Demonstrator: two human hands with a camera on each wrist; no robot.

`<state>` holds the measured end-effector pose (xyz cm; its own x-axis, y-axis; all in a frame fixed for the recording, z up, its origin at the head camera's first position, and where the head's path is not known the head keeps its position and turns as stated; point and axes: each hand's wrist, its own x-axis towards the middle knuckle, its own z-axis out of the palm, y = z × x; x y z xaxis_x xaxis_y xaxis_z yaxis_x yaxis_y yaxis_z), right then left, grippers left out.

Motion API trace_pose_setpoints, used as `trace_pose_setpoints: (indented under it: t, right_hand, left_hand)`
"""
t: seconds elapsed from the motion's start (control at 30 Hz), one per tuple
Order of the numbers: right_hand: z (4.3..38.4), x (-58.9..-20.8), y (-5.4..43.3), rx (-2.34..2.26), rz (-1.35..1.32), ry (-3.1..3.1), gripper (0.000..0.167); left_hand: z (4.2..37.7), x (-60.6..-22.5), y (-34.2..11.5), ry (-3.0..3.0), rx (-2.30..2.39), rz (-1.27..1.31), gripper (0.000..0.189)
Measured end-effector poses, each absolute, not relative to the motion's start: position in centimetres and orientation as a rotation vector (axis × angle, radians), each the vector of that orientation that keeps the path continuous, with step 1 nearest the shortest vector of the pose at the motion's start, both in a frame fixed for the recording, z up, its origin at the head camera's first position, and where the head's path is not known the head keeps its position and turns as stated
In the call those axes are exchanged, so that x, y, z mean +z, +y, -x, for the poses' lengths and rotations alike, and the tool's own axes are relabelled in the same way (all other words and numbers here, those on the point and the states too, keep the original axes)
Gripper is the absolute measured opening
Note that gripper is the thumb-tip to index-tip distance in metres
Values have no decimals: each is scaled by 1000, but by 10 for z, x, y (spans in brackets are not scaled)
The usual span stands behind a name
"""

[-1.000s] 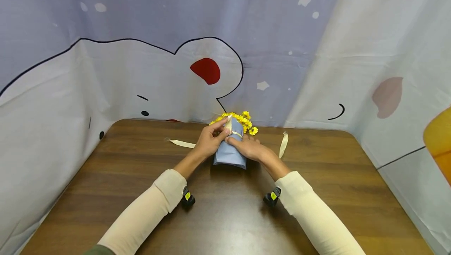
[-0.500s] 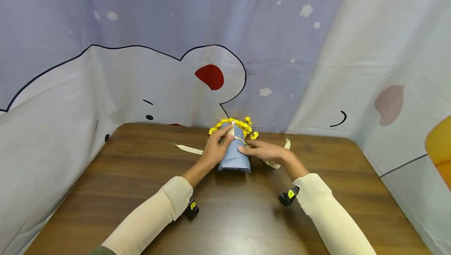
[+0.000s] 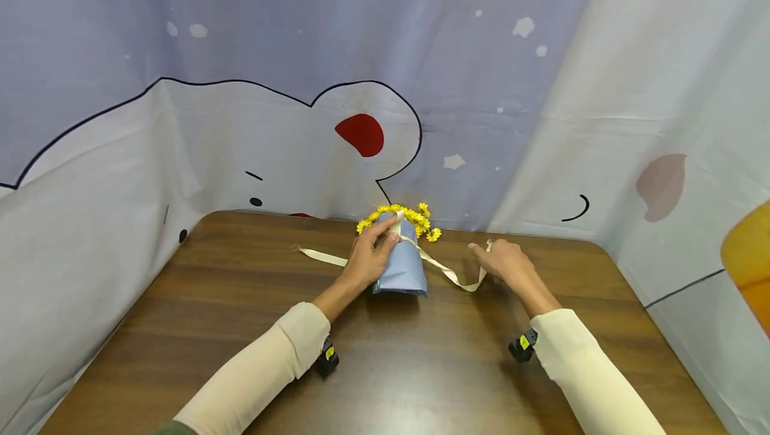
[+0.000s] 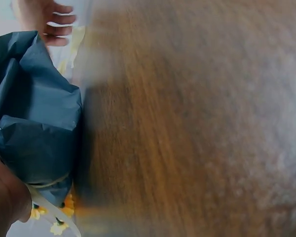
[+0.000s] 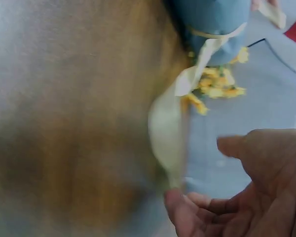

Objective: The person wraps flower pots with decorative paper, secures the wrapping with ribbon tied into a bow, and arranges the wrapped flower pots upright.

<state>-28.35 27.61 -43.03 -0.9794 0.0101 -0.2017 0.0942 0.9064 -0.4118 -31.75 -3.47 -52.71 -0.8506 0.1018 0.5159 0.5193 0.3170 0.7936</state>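
Observation:
A bouquet of small yellow flowers (image 3: 422, 222) in blue-grey wrapping paper (image 3: 403, 269) lies at the back middle of the table, blooms facing the wall. A cream ribbon (image 3: 444, 270) goes round the wrap. My left hand (image 3: 367, 258) pinches a piece of this ribbon against the paper with thumb and fingers. Right of the bouquet, my right hand (image 3: 510, 265) is at the ribbon's far end. In the right wrist view the ribbon (image 5: 167, 131) reaches the fingertips, while the thumb stands apart from them. The left wrist view shows that hand's fingers spread.
The brown wooden table (image 3: 385, 368) extends on both sides and toward me. Another ribbon tail (image 3: 321, 256) lies left of the bouquet. A printed curtain (image 3: 271, 134) hangs right behind the table's back edge.
My right hand has left the wrap and moved right along the ribbon, whose right tail now stretches out in a curve. The left hand keeps its pinch beside the bouquet.

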Motion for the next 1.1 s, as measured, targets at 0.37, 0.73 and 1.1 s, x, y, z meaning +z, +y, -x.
trace_pose_setpoints:
  t: [0.37, 0.73, 1.1]
  right_hand:
    - [358, -507, 293, -953, 58, 3014, 17]
    - [317, -418, 202, -1588, 189, 2988, 24]
    - [336, -410, 165, -1227, 845, 2899, 29]
  left_hand:
    - [274, -475, -21, -2257, -1679, 425, 36]
    - [273, -473, -21, -2229, -1666, 351, 11]
    - [274, -473, -21, -2220, -1644, 382, 9]
